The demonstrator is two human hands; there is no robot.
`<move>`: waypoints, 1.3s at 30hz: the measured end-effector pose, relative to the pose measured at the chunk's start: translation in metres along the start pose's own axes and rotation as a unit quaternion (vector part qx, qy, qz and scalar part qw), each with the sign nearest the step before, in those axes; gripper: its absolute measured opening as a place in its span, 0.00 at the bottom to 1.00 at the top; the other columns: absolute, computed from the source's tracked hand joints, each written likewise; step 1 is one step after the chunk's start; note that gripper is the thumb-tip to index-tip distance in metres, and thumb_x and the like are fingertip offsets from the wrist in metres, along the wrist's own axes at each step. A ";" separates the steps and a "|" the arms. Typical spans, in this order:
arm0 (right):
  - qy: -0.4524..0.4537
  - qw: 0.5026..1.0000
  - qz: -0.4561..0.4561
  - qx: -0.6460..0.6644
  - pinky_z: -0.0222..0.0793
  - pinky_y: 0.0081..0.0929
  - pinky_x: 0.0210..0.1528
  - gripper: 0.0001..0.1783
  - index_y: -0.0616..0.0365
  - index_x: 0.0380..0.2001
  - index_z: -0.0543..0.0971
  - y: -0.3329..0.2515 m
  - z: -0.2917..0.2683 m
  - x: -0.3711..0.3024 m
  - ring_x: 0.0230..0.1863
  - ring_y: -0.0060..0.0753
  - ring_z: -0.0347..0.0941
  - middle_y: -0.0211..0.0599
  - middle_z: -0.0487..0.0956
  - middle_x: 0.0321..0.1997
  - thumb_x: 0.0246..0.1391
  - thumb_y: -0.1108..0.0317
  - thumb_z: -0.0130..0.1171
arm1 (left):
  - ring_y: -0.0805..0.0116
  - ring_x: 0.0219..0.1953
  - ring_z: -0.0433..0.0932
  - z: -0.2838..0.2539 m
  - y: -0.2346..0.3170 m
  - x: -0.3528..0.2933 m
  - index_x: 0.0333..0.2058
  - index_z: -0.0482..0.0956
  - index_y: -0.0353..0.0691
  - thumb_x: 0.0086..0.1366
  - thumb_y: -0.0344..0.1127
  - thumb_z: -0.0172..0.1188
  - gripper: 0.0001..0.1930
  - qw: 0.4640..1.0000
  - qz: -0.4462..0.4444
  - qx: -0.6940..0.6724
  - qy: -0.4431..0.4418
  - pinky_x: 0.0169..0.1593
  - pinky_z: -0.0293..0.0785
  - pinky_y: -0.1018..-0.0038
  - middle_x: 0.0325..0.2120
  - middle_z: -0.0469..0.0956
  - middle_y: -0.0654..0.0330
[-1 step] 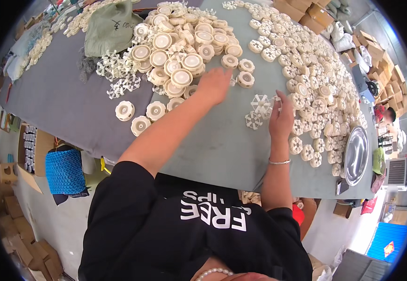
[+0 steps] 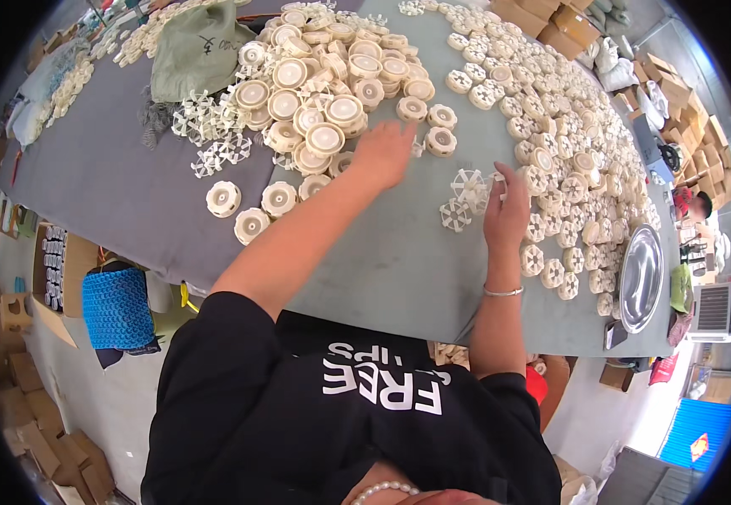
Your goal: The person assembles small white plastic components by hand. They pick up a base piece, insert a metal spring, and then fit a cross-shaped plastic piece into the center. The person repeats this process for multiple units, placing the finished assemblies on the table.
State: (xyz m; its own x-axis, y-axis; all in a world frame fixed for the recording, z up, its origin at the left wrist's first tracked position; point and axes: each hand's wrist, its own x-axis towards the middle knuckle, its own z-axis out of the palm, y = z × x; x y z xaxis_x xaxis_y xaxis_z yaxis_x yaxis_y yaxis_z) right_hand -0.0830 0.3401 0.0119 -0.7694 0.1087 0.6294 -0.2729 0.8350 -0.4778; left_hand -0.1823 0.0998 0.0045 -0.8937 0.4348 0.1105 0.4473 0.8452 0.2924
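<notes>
One wheel pile (image 2: pixel 344 109) lies toward the worktop's (image 2: pixel 365 278) far edge; beside it, the left hand (image 2: pixel 385 153) — I can't tell its grip from here — and the right hand (image 2: pixel 507 206), nearer the front edge, pinches a white piece (image 2: pixel 497 177).

A hand could pass over the bare desk (image 2: pixel 382 261) between the left forearm (image 2: pixel 308 236) and right forearm (image 2: pixel 500 278). Farther out, a lane separates the heaped cream discs (image 2: pixel 343 109) from the spread of spoked discs (image 2: pixel 550 151); three loose discs (image 2: pixel 441 141) narrow it, and white frames (image 2: pixel 469 187) obstruct just left of the right fingers (image 2: pixel 513 181).
</notes>
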 end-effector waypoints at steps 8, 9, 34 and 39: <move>-0.140 0.988 0.036 0.055 0.72 0.41 0.56 0.16 0.60 0.49 0.79 0.001 -0.021 -0.004 0.52 0.51 0.76 0.46 0.79 0.49 0.62 0.65 0.67 | 0.49 0.58 0.74 0.005 0.034 -0.111 0.54 0.83 0.43 0.62 0.41 0.71 0.22 0.983 0.077 -0.157 -0.055 0.61 0.74 0.56 0.52 0.79 0.53; -0.128 0.991 0.027 0.043 0.72 0.41 0.56 0.17 0.60 0.50 0.79 0.002 -0.020 -0.003 0.52 0.51 0.76 0.46 0.79 0.49 0.61 0.65 0.67 | 0.49 0.58 0.74 0.009 0.035 -0.118 0.53 0.83 0.43 0.62 0.42 0.72 0.22 0.979 0.066 -0.190 -0.032 0.61 0.73 0.56 0.51 0.79 0.53; -0.047 0.956 0.209 0.199 0.70 0.31 0.56 0.19 0.61 0.54 0.79 -0.027 -0.025 -0.053 0.50 0.32 0.75 0.34 0.80 0.49 0.68 0.60 0.65 | 0.49 0.55 0.81 0.008 0.039 -0.079 0.67 0.72 0.46 0.59 0.43 0.74 0.38 0.951 0.085 -0.286 0.084 0.56 0.79 0.57 0.56 0.79 0.51; -0.123 0.987 0.106 0.021 0.71 0.38 0.59 0.29 0.61 0.56 0.79 -0.019 -0.067 -0.096 0.53 0.44 0.76 0.43 0.79 0.53 0.54 0.63 0.75 | 0.47 0.56 0.80 -0.018 0.032 -0.118 0.70 0.67 0.48 0.60 0.50 0.74 0.43 0.978 0.007 -0.200 0.052 0.55 0.81 0.55 0.62 0.73 0.52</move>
State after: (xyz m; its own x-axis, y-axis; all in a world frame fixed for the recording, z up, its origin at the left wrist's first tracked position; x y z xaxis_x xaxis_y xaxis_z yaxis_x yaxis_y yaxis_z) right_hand 0.0346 0.3500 0.0012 -0.9274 0.1390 0.3473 -0.1112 0.7840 -0.6107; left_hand -0.0637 0.0697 0.0180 -0.8955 0.3939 0.2073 0.4293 0.6412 0.6360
